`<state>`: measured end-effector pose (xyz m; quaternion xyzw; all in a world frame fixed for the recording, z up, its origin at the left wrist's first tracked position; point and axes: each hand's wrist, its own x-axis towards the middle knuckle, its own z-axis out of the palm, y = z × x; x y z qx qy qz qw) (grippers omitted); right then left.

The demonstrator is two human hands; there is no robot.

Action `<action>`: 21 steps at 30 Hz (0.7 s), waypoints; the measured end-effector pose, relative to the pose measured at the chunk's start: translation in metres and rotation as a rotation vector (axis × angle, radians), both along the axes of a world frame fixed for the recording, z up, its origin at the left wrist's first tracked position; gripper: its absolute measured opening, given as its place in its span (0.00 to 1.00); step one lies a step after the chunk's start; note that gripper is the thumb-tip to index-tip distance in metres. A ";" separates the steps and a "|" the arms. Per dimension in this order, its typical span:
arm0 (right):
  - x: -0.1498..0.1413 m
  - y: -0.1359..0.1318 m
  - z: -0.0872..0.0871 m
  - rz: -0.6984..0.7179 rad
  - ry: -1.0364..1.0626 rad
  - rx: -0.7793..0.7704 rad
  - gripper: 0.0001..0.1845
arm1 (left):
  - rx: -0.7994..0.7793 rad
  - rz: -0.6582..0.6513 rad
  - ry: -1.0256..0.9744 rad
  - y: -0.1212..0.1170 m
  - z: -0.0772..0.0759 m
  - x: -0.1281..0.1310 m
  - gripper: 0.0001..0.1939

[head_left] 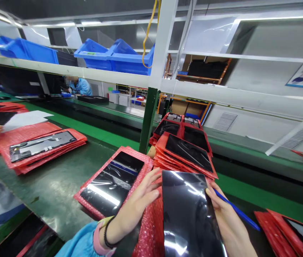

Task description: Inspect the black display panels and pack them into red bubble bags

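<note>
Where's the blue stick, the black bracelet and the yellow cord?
Blue stick (237, 210): head view, middle of its shaft.
Black bracelet (105, 233): head view, its band.
Yellow cord (144, 43): head view, its hanging part.

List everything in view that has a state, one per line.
held panel, glossy face showing
right hand, closed on the held panel
blue stick, in the right hand
left hand, open, fingers extended
panel left of the left hand, lying glossy face up
silver-and-grey panel, lying on red wrap
blue bins, open-topped
</note>
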<state>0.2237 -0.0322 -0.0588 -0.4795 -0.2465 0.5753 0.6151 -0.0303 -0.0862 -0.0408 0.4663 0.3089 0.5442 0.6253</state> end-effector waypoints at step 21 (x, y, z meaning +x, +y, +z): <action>-0.022 0.010 -0.065 -0.141 0.001 0.273 0.18 | -0.378 -0.118 0.249 0.026 -0.057 -0.003 0.20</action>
